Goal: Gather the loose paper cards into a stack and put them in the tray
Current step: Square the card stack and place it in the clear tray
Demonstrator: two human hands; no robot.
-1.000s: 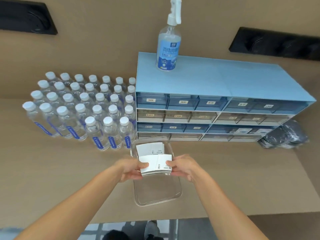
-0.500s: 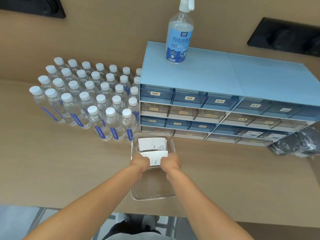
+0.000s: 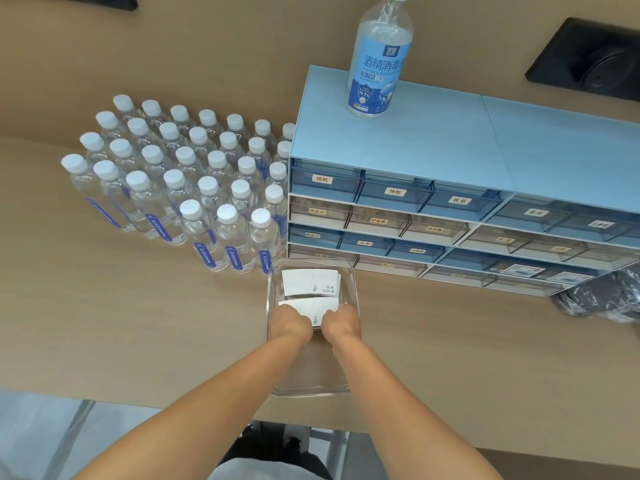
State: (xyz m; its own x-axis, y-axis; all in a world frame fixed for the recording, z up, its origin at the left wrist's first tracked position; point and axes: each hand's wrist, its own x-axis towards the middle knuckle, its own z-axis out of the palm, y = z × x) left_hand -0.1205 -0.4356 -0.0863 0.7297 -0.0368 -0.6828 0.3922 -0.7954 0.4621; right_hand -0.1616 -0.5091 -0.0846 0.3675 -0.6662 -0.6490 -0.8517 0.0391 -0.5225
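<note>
Both the left hand (image 3: 292, 323) and right hand (image 3: 341, 323) grip the stack of cards (image 3: 313, 308) inside the clear tray (image 3: 354, 282), and I'd lower it flat beside the other cards (image 3: 310, 282) before letting go.

Thirty-one clear plastic water bottles with white caps (image 3: 207, 185) stand on the left: four rows of seven and a near row of three. One tall clear spray bottle with a blue label (image 3: 378, 64) is at the far side. Two pale blue drawer cabinets (image 3: 398, 143) sit side by side; the left one has four rows of three drawers. One clear rectangular plastic tray (image 3: 354, 282) contains two stacks of white paper cards (image 3: 301, 282). Two hands are in view.
</note>
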